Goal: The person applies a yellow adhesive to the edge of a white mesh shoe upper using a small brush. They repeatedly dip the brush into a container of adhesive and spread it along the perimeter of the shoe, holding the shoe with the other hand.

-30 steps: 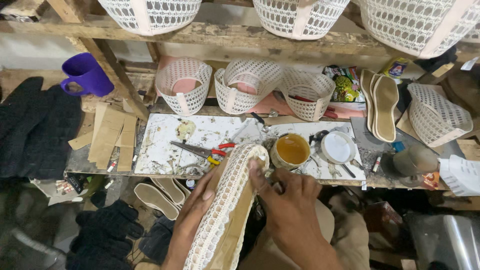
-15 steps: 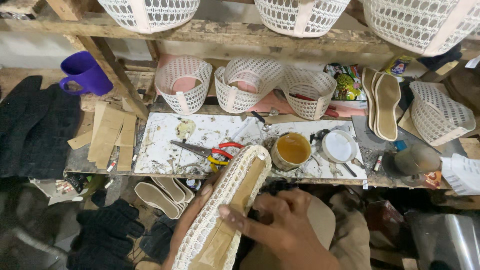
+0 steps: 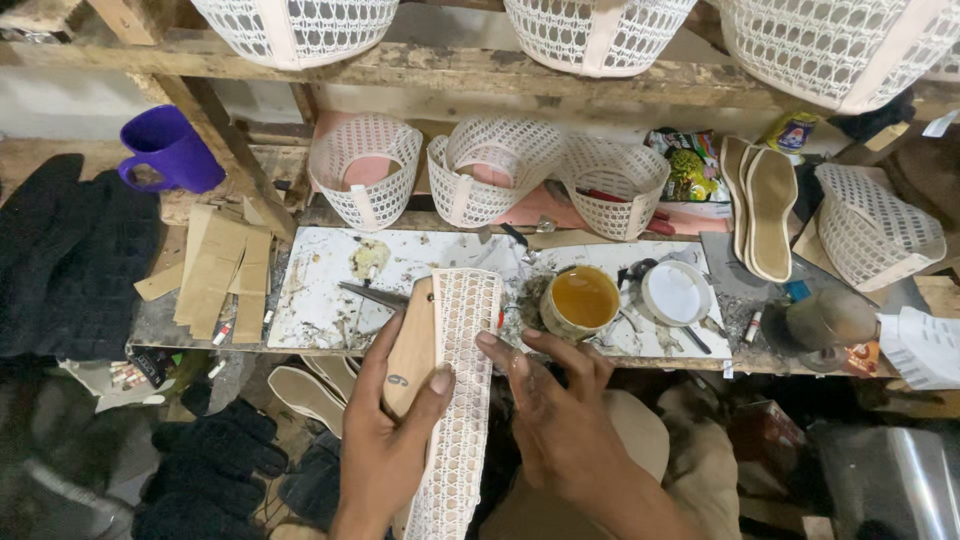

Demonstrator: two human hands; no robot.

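Left hand grips the sole; right hand, open, presses it. Glue pot just beyond could tip.

A tan shoe insole with a long strip of white lattice mesh laid along its right edge stands lengthwise, toe end toward the workbench, the strip running down past its heel end.
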